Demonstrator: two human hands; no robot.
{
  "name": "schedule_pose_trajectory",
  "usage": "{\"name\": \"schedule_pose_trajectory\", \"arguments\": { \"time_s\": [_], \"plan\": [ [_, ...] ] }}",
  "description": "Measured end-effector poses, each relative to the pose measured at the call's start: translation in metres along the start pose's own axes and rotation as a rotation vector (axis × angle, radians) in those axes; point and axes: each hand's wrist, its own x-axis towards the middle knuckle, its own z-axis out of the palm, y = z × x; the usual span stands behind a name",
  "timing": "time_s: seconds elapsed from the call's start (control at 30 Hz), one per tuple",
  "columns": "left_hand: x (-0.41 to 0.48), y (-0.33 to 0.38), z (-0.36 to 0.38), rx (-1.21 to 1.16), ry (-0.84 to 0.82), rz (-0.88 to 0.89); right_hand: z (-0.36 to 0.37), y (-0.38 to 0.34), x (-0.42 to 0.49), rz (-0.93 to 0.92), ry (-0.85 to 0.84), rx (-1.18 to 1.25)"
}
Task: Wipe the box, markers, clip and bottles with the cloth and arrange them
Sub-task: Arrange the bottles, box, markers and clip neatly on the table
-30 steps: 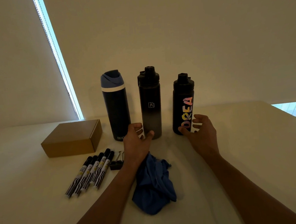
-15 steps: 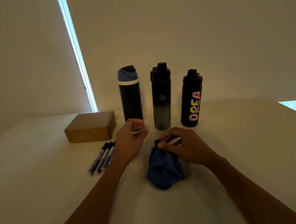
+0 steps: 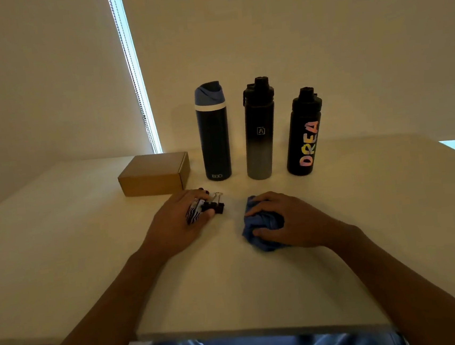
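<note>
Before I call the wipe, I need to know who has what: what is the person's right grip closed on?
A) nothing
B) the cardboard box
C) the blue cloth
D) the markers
C: the right grip is curled round the bunched blue cloth, while the markers sit in the left grip.

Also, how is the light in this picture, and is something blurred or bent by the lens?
Head view: dim and yellowish, the brightest part is the window strip. Head view: the cloth in the right hand is slightly smeared, the markers in the left hand too; the print on the lettered bottle stays readable. Head view: the wide lens makes the window strip lean.
</note>
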Motion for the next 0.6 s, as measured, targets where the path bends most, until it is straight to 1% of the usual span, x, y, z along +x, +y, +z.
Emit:
{"name": "schedule_pose_trajectory", "arguments": {
  "time_s": [0.07,0.17,0.27,0.43,0.53,0.6],
  "plan": [
    [-0.001,0.001,0.002,-0.018,0.002,0.009,0.000,0.000,-0.002,0.031,0.023,-0.038],
    [-0.002,0.004,0.007,-0.001,-0.037,0.022,0.006,-0.001,-0.006,0.100,0.032,-0.126],
    [-0.005,0.008,0.005,0.027,-0.023,0.041,0.005,0.003,-0.016,0.155,0.041,-0.133],
    [-0.006,0.005,-0.001,0.019,0.000,-0.033,-0.013,0.020,-0.038,0.267,0.107,-0.121],
    [-0.003,-0.001,-0.002,0.023,0.015,-0.045,-0.017,0.007,-0.029,0.239,0.130,-0.153],
    [-0.002,-0.004,-0.006,0.000,0.037,-0.043,-0.015,-0.009,-0.016,0.191,0.167,-0.123]
  ]
}}
